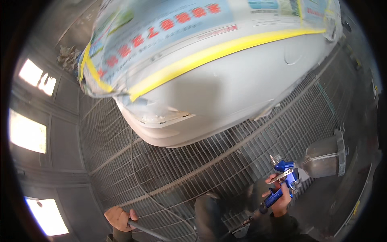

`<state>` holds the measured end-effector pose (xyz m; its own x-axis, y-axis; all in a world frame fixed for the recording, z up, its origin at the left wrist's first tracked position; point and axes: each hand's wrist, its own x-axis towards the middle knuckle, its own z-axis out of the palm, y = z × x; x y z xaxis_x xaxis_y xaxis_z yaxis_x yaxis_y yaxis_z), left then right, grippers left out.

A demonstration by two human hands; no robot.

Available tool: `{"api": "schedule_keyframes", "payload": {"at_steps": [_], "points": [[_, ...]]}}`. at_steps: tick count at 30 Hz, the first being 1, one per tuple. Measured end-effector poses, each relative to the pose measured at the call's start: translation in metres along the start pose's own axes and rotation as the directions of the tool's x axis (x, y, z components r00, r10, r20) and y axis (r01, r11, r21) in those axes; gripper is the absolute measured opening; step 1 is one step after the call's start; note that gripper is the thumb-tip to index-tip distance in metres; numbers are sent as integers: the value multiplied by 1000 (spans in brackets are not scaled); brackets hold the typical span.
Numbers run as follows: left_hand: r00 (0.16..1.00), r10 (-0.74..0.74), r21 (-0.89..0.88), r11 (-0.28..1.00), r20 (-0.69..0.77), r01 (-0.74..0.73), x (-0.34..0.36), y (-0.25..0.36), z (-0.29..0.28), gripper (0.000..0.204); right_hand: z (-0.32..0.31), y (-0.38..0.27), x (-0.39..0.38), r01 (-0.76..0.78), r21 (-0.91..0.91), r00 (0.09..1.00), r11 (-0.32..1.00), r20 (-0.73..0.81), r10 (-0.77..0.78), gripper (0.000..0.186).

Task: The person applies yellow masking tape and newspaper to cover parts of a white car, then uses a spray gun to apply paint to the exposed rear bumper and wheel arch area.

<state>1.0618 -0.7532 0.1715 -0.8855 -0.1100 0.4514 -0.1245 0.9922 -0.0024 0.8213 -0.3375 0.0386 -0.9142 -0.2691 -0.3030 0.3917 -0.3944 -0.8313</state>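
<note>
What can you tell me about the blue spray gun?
The spray gun has a glossy blue body and handle, a silvery metal trigger and nozzle, and a large greyish cup. It's held tilted in the right hand above the floor grating, its nozzle toward the picture's upper left. Whether the trigger is pulled is unclear.

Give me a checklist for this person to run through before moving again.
1. Blue metal spray gun gripped in right hand: ok.
2. Flexible grey hose gripped in left hand: ok.
3. Spray gun apart from curved white panel: ok.
4. Yellow tape strip present along the lower edge of the multicoloured printed covering: ok.
5. Paint inside round grey cup: cannot tell, contents hidden.
6. Slatted metal grating free of trailing lines: not ok, a thin grey line crosses it.
</note>
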Motion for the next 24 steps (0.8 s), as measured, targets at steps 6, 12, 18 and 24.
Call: {"api": "schedule_keyframes", "payload": {"at_steps": [6, 12, 18, 24], "points": [[978, 148, -121, 984, 148, -131, 28, -5, -4, 44, 18, -16, -17, 16, -44, 983, 999, -180, -23, 51], [985, 145, -122, 984, 91, -133, -11, -48, 20, 43, 49, 6, -9, 177, -70, 916, 982, -354, -190, 40], [979, 179, -159, 974, 100, -161, -46, -125, 36, 43, 138, 79, -28, 167, 122, 984, 978, -89, -157, 39], [973, 232, -161, 961, 15, -226, -78, -147, 69, 45, 190, 132, -6, -70, 299, 956, 952, 291, -21, 27]]}}
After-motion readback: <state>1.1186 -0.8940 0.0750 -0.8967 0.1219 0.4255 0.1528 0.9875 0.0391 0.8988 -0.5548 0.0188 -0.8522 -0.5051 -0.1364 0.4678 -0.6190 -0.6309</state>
